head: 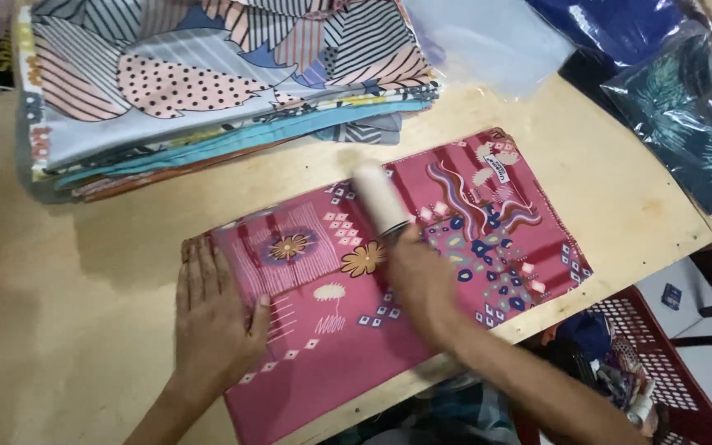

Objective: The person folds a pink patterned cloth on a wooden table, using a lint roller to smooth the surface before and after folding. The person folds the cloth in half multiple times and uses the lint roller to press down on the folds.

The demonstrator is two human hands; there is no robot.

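**A:** What containers did you see from the head camera?

**B:** A red plastic basket (661,346) stood on the floor off the near-right corner of the worktop (92,272). It held a jumble of dark and bluish things, too mixed for me to tell apart. At the far right lay clear bags (686,115) with dark printed cloth inside.

**A:** And the hands?

**B:** The left hand (216,317) lay flat, its grip spread apart, pressing the near-left part of the pink patterned cloth (455,247). The right hand (422,276) had its grip clamped on the handle of a white lint roller (381,196), which rested on the middle of that cloth.

**A:** Edges, and room to move?

**B:** The cloth's near corner overhung the worktop's front edge. A stack of folded fabrics (208,82) sat behind it, near but apart. Bare wood lay open at the left and beyond the cloth's right end.
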